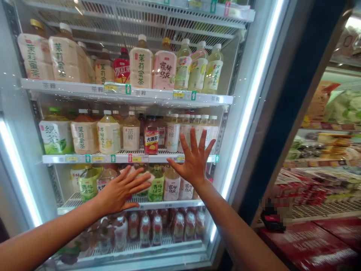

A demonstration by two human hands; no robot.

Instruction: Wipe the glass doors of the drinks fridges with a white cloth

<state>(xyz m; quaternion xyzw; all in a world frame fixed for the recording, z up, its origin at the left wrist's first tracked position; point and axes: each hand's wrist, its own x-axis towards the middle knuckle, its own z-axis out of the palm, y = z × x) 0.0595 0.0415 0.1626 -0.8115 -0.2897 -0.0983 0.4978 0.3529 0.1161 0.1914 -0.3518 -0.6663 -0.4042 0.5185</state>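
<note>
A glass-fronted drinks cooler fills the view, with several wire shelves of tea bottles. My left hand (122, 192) lies flat and open, fingers pointing right, in front of the third shelf (67, 204) by a white-capped bottle and a green-labelled bottle (156, 184). My right hand (194, 158) is raised with fingers spread wide, palm toward the glass, in front of the pale bottles at the right end of the second shelf (56, 159). Neither hand holds anything. I cannot tell whether the palms touch the glass.
The top shelf (126, 92) carries large tea bottles with price tags. A red-labelled bottle (151, 137) stands mid-shelf. The cooler's dark frame (284, 113) rises to the right, beyond it racks of packaged snacks (324, 180) and red boxes (310, 244).
</note>
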